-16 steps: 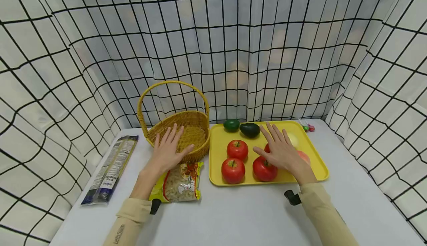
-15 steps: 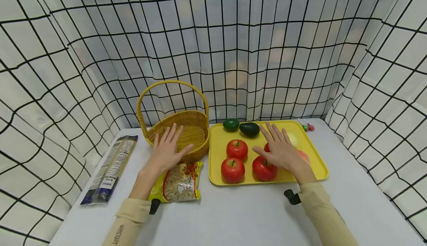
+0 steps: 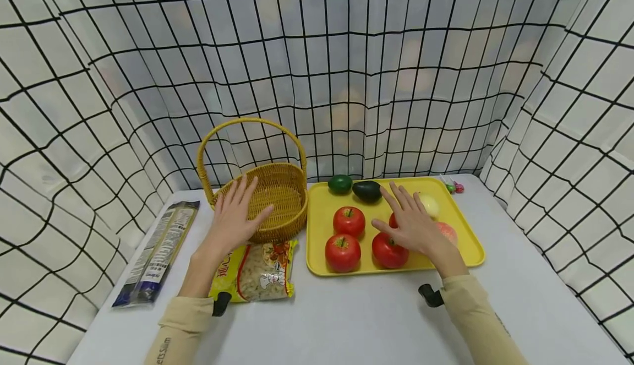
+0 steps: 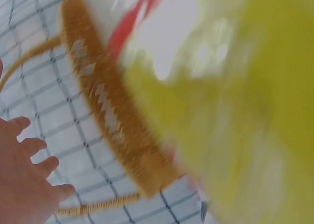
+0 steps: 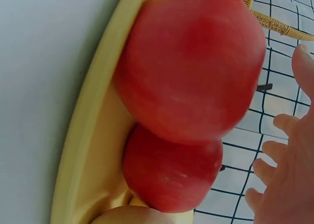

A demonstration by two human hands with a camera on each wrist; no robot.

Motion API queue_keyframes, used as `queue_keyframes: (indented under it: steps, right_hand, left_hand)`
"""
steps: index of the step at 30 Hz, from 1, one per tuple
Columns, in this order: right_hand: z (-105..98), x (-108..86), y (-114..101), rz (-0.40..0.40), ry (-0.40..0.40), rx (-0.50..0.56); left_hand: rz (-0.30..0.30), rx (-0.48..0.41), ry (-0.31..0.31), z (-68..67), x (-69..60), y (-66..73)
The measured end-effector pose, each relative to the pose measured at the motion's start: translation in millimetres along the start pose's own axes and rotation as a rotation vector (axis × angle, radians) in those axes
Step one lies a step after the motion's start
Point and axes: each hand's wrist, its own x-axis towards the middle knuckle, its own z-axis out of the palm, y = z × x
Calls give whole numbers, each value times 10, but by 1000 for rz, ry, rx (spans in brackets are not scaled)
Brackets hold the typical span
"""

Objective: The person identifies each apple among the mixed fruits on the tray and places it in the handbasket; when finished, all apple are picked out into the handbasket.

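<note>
Four red apples [image 3: 343,252] are sitting on the yellow tray [image 3: 321,216], to the right on the worktop [image 3: 346,321], and the wicker basket [image 3: 295,221] is standing just left of it. The right hand [image 3: 413,228] is hovering over the tray, its fingers [image 3: 390,200] spreading out and gripping nothing. The left hand [image 3: 230,219] is hovering before the basket's left side, its fingers [image 3: 249,193] also splaying wide and holding nothing.

The relation that seems to matter most is the one between the right hand and the near-right apple [image 3: 389,252]: this apple is lying on the near side of the thumb, partly hiding under the hand in the head view, while the right wrist view is showing a gap between fingers and fruit. All four apples are lying nearer the right hand than the left; the basket is standing nearer the left.

The tray's long axis is running left to right. Two avocados [image 3: 367,191] are lying along its far edge, and a peach [image 3: 447,233] is resting to the right, beside the right hand. The yellow bag [image 3: 264,271] is lying in front of the basket, to the near right of the left hand.
</note>
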Motion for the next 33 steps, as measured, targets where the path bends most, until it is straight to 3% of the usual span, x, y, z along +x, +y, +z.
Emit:
queue_keyframes:
  steps: [7, 11, 14, 23, 28, 33]
  right_hand:
    - [100, -4, -79, -30, -13, 36]
    - [136, -46, -96, -29, -18, 34]
    - [164, -73, -96, -27, -18, 34]
    - [262, -78, -155, -35, -48, 86]
    - [226, -68, -167, -38, -37, 89]
    - [187, -31, -178, -78, -38, 88]
  left_hand:
    - [3, -170, 183, -357, -206, -365]
    - [0, -297, 261, -428, -251, -542]
    - [-15, -383, 286, -426, -231, -636]
    - [-97, -614, 240, -365, -193, -840]
    - [-92, -653, 163, -379, -105, -836]
    - [-94, -663, 127, -365, -1, -794]
